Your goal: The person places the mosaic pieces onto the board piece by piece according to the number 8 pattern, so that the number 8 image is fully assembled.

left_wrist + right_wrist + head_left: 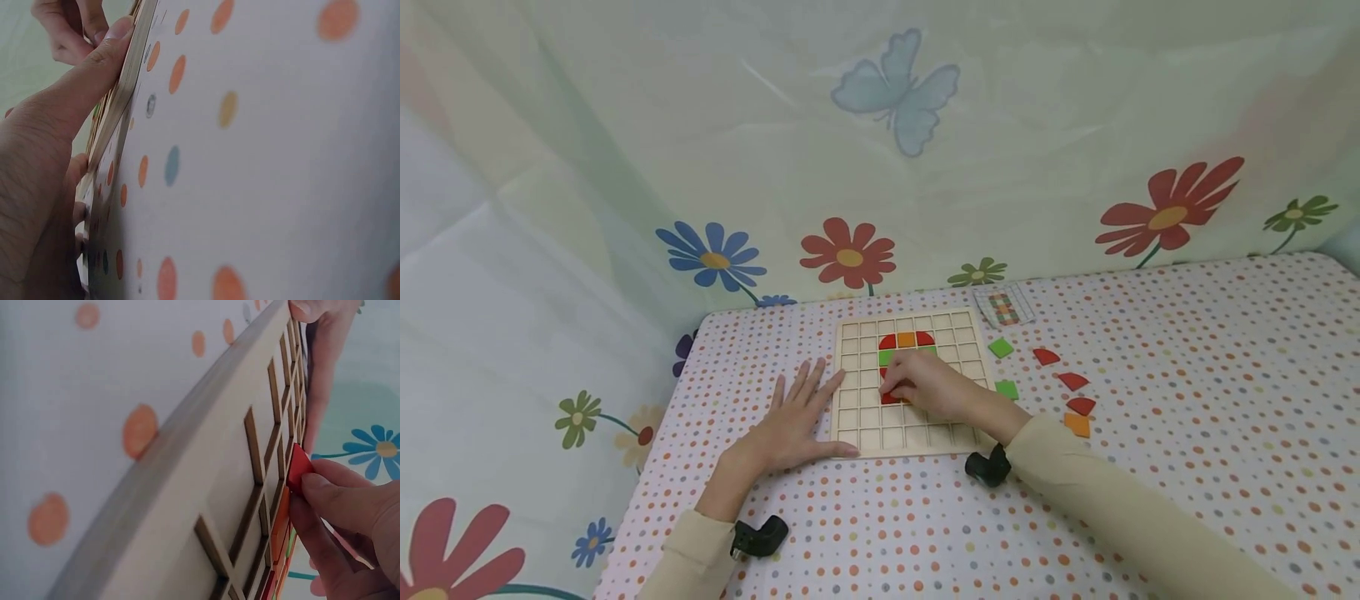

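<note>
A square wooden grid board (860,421) lies on the dotted tablecloth. My left hand (792,429) is spread along its left side, fingers straight; in the left wrist view the thumb (94,72) touches the board's edge. My right hand (934,386) reaches over the middle of the board. In the right wrist view, its thumb and fingers pinch a red tile (300,467), tilted against the grid. Next to that tile an orange tile (281,515) sits in the grid. At the top of the pattern are an orange tile (906,339) and red quarter-round tiles; my right hand hides part of the pattern.
Right of the board lie green square tiles (1001,347), several red quarter-round tiles (1072,381) and an orange square tile (1077,426). A printed pattern card (1004,306) lies beyond the board's far right corner. A flowered curtain (1022,167) hangs behind the table.
</note>
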